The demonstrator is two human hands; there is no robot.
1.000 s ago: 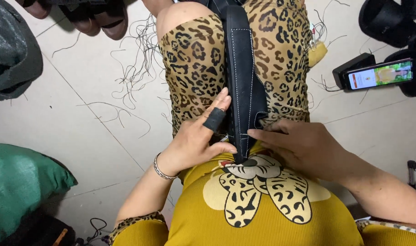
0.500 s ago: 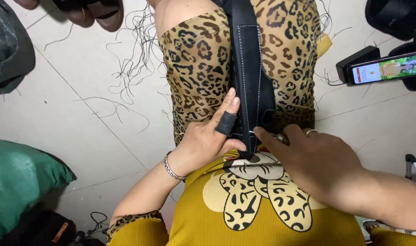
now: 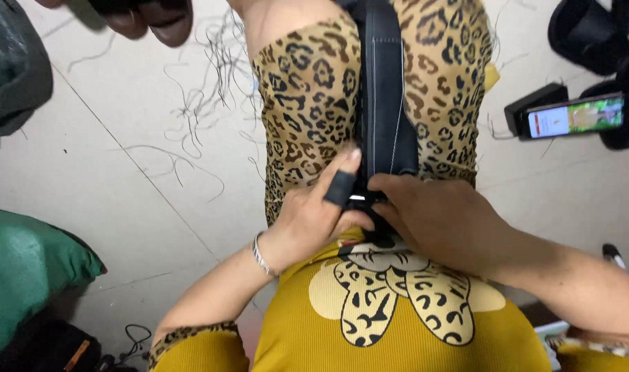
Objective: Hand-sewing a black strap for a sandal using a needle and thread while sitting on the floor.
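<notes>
A black stitched strap piece (image 3: 385, 103) lies lengthwise along my leopard-print lap (image 3: 307, 110). My left hand (image 3: 313, 215), with a black guard on its forefinger and a silver bracelet at the wrist, pinches the near end of the strap from the left. My right hand (image 3: 442, 219) covers the same end from the right, fingers curled over it. Both hands meet at the strap's near end, just above my yellow shirt (image 3: 397, 317). What lies under the fingers is hidden.
Loose threads (image 3: 204, 89) litter the tiled floor to the left. A green bag (image 3: 25, 269) sits at the lower left and a dark bundle (image 3: 11, 69) at the upper left. A lit phone (image 3: 569, 116) leans on black items at the upper right.
The view has shifted, and both hands have closed in tighter on the strap's near end. My right hand now covers more of it.
</notes>
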